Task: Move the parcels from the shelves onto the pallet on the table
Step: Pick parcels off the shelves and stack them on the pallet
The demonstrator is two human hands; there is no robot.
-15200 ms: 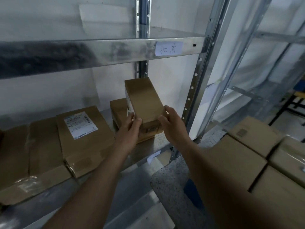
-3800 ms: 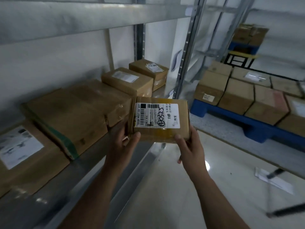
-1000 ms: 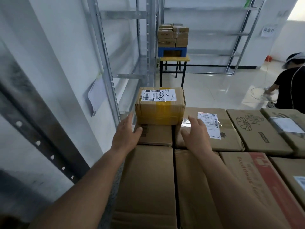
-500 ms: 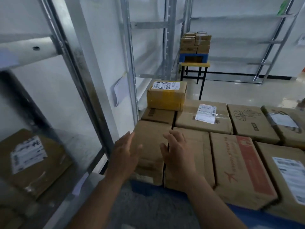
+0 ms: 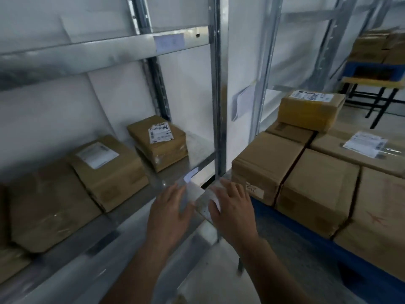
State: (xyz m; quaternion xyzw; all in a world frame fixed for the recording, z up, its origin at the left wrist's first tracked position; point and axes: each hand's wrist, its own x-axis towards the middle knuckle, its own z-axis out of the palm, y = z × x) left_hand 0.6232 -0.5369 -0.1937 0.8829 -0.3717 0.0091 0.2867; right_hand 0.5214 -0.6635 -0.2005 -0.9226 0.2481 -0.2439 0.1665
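Both hands hang released at lower centre, my left hand and right hand with fingers spread, grasping nothing. At left I see parcels on the shelf: a big one, a labelled one, another. At right, stacked boxes cover the blue pallet, a yellow-taped parcel on top.

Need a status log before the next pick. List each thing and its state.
left hand: open, holding nothing
right hand: open, holding nothing
yellow-taped parcel: stacked on the pallet boxes
labelled parcel: lying on the shelf, untouched
pallet: loaded with boxes
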